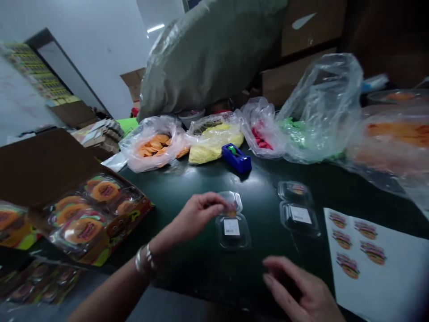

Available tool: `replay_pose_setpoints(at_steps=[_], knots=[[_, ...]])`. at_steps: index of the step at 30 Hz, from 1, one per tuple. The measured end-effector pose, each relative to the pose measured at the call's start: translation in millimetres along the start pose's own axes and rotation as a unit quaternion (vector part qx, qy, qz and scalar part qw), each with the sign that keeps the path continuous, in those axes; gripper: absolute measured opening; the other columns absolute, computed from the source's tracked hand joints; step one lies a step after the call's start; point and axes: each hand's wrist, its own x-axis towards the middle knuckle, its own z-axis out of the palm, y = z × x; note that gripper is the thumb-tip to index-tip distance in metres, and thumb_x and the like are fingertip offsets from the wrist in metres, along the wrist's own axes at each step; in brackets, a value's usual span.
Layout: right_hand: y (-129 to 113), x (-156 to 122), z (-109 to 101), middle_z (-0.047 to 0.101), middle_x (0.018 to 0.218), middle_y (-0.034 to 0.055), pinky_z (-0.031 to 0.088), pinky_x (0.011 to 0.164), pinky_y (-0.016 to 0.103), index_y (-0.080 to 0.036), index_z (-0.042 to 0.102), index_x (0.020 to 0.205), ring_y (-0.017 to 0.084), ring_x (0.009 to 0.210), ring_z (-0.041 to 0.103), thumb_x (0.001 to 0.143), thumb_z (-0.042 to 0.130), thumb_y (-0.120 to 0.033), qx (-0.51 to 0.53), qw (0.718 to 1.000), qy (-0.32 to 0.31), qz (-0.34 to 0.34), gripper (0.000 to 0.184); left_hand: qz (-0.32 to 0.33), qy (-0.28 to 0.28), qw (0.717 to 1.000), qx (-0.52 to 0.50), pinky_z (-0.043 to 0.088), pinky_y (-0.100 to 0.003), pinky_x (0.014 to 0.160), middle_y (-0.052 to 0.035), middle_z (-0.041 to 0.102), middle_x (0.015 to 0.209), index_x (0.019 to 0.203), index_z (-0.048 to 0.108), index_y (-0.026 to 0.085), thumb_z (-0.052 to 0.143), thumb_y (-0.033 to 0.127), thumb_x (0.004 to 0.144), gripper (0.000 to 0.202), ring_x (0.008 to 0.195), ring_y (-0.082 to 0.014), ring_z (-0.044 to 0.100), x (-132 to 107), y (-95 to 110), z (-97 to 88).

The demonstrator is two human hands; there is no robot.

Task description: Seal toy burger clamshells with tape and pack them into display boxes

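Observation:
My left hand [197, 210] reaches to an open clear clamshell case [232, 221] on the dark table, its fingers pinched together at the edge of the case's lid. Inside the case's lower half lies a white label. My right hand [298, 288] hovers low at the front of the table, fingers loosely spread and holding nothing. A second open clamshell case [298, 209] with a white label sits to the right. A white sticker sheet [365, 255] with burger stickers lies at the far right.
A display box [94, 210] of packed burger toys sits at the left. Plastic bags of orange [156, 145], yellow [214, 141], red [263, 134] and green [301, 129] pieces line the back. A blue tape dispenser [236, 157] stands before them. Cardboard boxes are behind.

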Motion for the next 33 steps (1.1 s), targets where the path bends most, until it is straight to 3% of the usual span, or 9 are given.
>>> replay_pose_setpoints(at_steps=[2,4,8,13,24,29,33], knots=[[-3.0,24.5,0.1,0.071,0.094,0.0059,0.053,0.076,0.034,-0.025,0.069,0.106,0.025,0.085,0.066,0.077,0.066,-0.038,-0.055,0.996,0.043,-0.054,0.032,0.021,0.001,0.995,0.100,0.044,-0.040,0.098,-0.0077,0.066,0.113,0.089,0.069,0.018,0.051,0.009,0.079,0.022,0.109,-0.0212,0.060,22.4,-10.4,-22.9],[-2.4,43.7,5.7,0.067,0.113,0.0099,0.050,0.090,0.043,-0.022,0.065,0.116,0.030,0.104,0.062,0.073,0.068,-0.036,-0.097,0.989,0.054,-0.095,0.045,0.031,-0.024,0.984,0.173,0.038,-0.042,0.105,-0.0077,0.060,0.126,0.091,0.069,0.019,0.045,0.002,0.074,0.034,0.124,-0.0226,0.050,41.1,-21.0,-33.6],[9.1,59.5,22.8,0.058,0.129,0.0133,0.045,0.100,0.051,-0.019,0.058,0.126,0.033,0.119,0.052,0.074,0.069,-0.033,-0.150,0.980,0.022,-0.126,0.055,0.038,-0.054,0.975,0.214,0.038,-0.041,0.106,-0.0082,0.061,0.122,0.089,0.069,0.018,0.039,0.002,0.073,0.037,0.125,-0.0221,0.049,62.5,-38.3,-32.5],[21.0,58.6,31.5,0.055,0.132,0.0137,0.047,0.098,0.054,-0.020,0.052,0.131,0.033,0.120,0.052,0.078,0.065,-0.031,-0.185,0.972,0.015,-0.142,0.055,0.025,-0.066,0.976,0.204,0.040,-0.038,0.104,-0.0089,0.061,0.122,0.086,0.070,0.015,0.041,0.004,0.075,0.033,0.119,-0.0221,0.053,74.2,-49.8,-29.5],[23.5,61.3,32.7,0.059,0.125,0.0157,0.055,0.087,0.051,-0.018,0.047,0.130,0.033,0.113,0.058,0.079,0.062,-0.026,-0.255,0.944,0.030,-0.208,0.053,0.003,-0.069,0.975,0.212,0.041,-0.034,0.102,-0.0074,0.065,0.113,0.085,0.070,0.014,0.041,0.004,0.074,0.033,0.115,-0.0220,0.055,79.7,-52.5,-26.1],[24.3,62.1,36.6,0.061,0.123,0.0166,0.057,0.081,0.049,-0.018,0.049,0.130,0.033,0.109,0.060,0.077,0.063,-0.024,-0.289,0.930,0.045,-0.223,0.055,0.002,-0.050,0.975,0.216,0.043,-0.032,0.100,-0.0063,0.066,0.110,0.083,0.071,0.016,0.045,0.008,0.077,0.027,0.111,-0.0208,0.058,77.8,-60.8,-20.1],[25.5,63.6,42.0,0.061,0.122,0.0172,0.056,0.076,0.049,-0.021,0.052,0.129,0.034,0.106,0.061,0.075,0.065,-0.020,-0.325,0.917,0.048,-0.226,0.055,-0.002,-0.007,0.974,0.225,0.046,-0.031,0.095,-0.0060,0.066,0.110,0.083,0.070,0.017,0.055,0.020,0.082,0.016,0.104,-0.0203,0.061,75.3,-68.4,-10.5]])
